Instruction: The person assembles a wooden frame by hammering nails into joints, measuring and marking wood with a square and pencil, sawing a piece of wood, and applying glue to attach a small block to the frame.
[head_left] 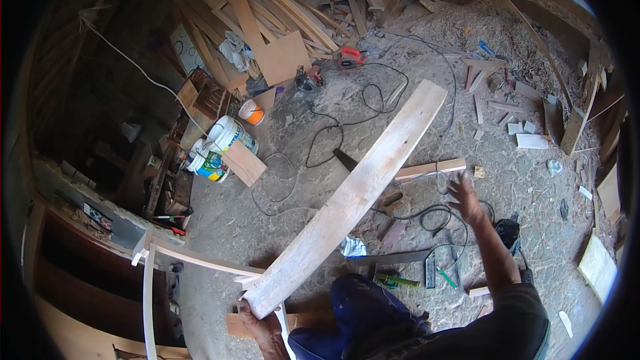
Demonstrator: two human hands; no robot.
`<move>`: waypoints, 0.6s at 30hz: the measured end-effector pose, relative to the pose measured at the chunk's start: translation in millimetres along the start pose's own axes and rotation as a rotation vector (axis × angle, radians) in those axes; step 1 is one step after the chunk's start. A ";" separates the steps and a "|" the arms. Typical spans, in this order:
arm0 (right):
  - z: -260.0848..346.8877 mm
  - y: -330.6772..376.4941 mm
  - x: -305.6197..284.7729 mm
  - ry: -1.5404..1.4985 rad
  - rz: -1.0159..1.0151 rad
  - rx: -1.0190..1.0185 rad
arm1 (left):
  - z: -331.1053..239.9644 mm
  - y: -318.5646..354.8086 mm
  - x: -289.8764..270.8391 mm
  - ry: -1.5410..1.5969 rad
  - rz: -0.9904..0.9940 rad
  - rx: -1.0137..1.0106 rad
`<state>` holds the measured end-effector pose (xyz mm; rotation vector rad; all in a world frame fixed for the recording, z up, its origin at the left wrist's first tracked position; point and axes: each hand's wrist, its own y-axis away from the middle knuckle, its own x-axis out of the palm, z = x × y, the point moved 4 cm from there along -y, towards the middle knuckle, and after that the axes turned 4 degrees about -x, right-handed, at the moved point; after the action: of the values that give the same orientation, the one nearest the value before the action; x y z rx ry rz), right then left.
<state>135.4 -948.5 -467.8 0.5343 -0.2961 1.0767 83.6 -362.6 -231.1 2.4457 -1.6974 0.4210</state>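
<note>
A long, worn, whitish plank slants up from my lap toward the far right. My left hand grips its near end, the fingers wrapped around the edge. My right hand reaches out over the floor, fingers spread, with nothing in it. Just beyond those fingertips lie a short wooden batten and a small wood block. Beside my left hand, a curved pale wooden strip meets another upright strip. Part of the floor is hidden beneath the plank.
Black cable coils near my right arm. A power strip and a green stick lie before my knees. Paint buckets stand left, a red power tool lies far off, and stacked boards fill the back.
</note>
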 end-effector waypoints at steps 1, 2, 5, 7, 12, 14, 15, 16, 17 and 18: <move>6.7 10.4 71.2 -0.191 0.156 -0.053 | 7.2 16.6 -33.8 0.020 -0.026 -0.011; 19.5 30.2 138.3 -0.350 0.216 -0.083 | 11.2 30.7 -65.8 0.033 -0.055 -0.006; 18.8 46.9 263.5 -0.752 0.431 -0.062 | 33.3 100.4 -188.0 -0.597 0.064 0.113; 4.3 85.2 335.3 -0.701 0.534 0.062 | 59.1 155.4 -239.8 -0.107 -0.276 -0.187; -60.1 256.1 460.8 -0.576 1.060 0.181 | 155.4 294.3 -368.3 0.133 -0.968 -0.324; -78.1 320.3 477.0 -0.366 1.181 0.211 | 193.4 337.1 -383.3 0.257 -1.107 -0.360; -87.8 344.3 478.6 -0.267 1.296 0.185 | 206.8 347.1 -378.3 0.375 -1.288 -0.485; -92.0 368.9 481.2 -0.192 1.414 0.154 | 218.0 366.8 -381.2 0.456 -1.327 -0.455; -96.2 390.2 482.8 -0.203 1.490 0.238 | 226.7 385.2 -388.5 0.593 -1.309 -0.318; -105.7 407.8 482.3 -0.187 1.560 0.321 | 239.7 404.9 -385.4 0.617 -1.380 -0.318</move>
<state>-12.8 -378.7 -216.0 0.6735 -0.7607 2.6181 -383.9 -225.7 -595.3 2.2263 0.2552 0.5126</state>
